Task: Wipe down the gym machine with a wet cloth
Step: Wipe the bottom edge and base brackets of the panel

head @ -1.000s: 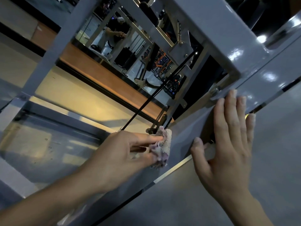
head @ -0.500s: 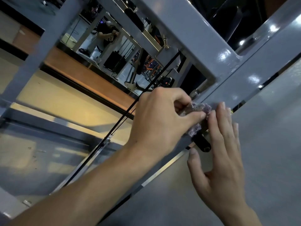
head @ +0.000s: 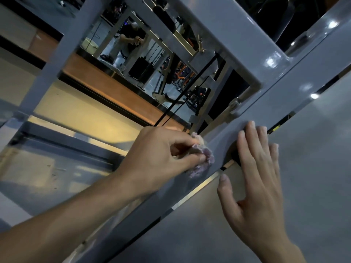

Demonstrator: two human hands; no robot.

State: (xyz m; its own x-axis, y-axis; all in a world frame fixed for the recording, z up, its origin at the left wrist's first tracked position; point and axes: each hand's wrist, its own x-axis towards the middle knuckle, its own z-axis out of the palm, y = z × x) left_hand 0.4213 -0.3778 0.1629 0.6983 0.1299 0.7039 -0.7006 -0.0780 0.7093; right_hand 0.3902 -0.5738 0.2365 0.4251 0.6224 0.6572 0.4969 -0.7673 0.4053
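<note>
The left hand (head: pixel 161 158) pinches the bunched cloth (head: pixel 201 160) between thumb and fingers, pressing it against the grey frame beam (head: pixel 252 114) just below the cable (head: pixel 180 97). The right hand (head: pixel 260 179) lies flat on the beam beside it, fingers extended, holding nothing. Wiping appears to be in progress; how much frame remains cannot be judged. No legible brand, label or writing.

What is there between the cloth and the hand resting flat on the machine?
In the head view, between the cloth and the right hand lies bare grey frame, plus a dark round part at the fingers.
</note>
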